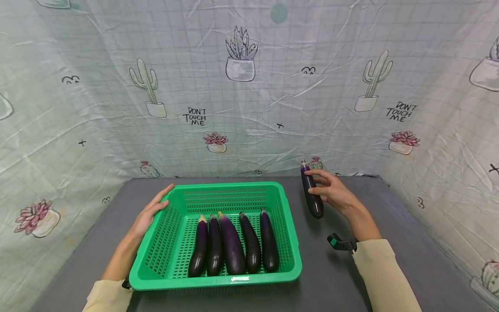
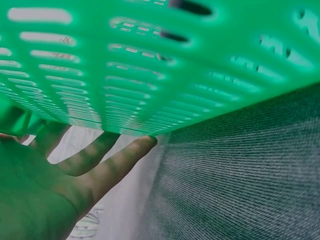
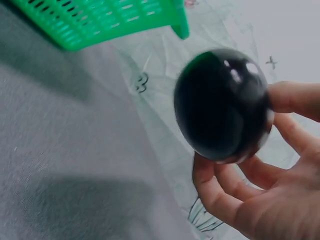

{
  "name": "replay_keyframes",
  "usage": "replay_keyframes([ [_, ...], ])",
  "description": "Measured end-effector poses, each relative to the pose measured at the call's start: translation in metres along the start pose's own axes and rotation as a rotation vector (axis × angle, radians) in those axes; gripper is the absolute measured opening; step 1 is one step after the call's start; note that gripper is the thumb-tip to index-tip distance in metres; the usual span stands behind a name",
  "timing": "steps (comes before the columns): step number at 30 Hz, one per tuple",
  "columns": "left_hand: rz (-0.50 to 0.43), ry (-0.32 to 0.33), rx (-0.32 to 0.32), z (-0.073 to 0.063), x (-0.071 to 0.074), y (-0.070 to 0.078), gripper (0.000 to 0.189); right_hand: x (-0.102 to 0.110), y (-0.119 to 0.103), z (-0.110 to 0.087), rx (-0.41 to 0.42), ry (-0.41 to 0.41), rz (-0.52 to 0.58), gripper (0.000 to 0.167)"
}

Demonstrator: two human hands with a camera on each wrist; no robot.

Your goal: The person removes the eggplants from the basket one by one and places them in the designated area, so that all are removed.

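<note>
My right hand (image 1: 337, 193) grips a dark purple eggplant (image 1: 312, 195) to the right of the basket, with fingers and thumb round its side. The eggplant tilts, stem end away from me, and is held above the table. The right wrist view shows its glossy rounded end (image 3: 220, 107). My left hand (image 1: 150, 212) rests at the left rim of a green plastic basket (image 1: 290, 234). In the left wrist view, its fairly straight, spread fingers (image 2: 120, 162) touch the basket's outer wall. Several eggplants (image 1: 231, 245) lie side by side in the basket, stems pointing away.
A grey cloth-covered table (image 1: 319, 268) lies under everything. Behind and at both sides hangs a pale sheet (image 1: 249, 108) printed with cacti. A black band with a green patch (image 1: 341, 242) is at the right wrist.
</note>
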State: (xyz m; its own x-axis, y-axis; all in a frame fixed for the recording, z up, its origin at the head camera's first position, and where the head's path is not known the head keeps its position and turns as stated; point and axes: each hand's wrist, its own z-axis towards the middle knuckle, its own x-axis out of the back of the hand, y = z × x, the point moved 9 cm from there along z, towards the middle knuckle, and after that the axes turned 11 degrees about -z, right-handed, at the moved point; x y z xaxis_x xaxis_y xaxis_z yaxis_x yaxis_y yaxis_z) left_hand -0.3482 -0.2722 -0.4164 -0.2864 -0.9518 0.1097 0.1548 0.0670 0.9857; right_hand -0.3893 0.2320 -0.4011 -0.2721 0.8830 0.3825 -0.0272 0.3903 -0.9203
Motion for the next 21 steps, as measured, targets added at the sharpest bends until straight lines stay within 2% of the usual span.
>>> replay_keyframes([
  [11, -0.005, -0.004, -0.002, 0.000, 0.000, 0.000, 0.060, 0.003, 0.025, 0.009, -0.030, 0.053, -0.089, 0.061],
  [21, 0.010, 0.001, -0.020, 0.000, 0.000, 0.002, 0.060, 0.001, 0.042, 0.018, -0.092, 0.048, -0.144, 0.065],
])
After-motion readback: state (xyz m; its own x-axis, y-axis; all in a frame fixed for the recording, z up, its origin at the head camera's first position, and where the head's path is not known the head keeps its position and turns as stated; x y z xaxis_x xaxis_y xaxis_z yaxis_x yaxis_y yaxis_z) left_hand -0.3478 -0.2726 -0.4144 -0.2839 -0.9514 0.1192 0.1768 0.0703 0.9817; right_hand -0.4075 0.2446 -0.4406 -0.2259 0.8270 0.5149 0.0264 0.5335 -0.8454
